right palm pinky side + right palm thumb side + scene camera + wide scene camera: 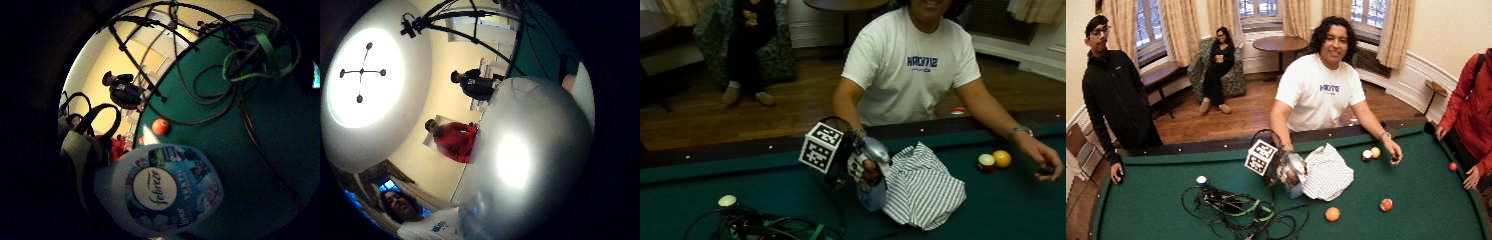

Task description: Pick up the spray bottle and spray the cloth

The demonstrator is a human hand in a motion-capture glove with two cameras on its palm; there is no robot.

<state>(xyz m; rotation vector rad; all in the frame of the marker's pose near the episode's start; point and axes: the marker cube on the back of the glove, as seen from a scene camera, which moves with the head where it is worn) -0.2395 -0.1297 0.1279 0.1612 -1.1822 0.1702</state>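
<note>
Spray bottle (873,192) held upright just above green felt table (720,175), right hand (863,167) fingers wrapped round its neck, nozzle end toward striped cloth (923,192) bunched directly beside it. Bottle contents: cannot tell. Two balls (994,160) rest w/ bare hand (1043,160) nearby.

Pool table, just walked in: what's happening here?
A person at the pool table grips a spray bottle in their gloved right hand, right beside a striped cloth bunched on the felt. Their bare hand rests on the table near two balls. No spray is visible.
</note>
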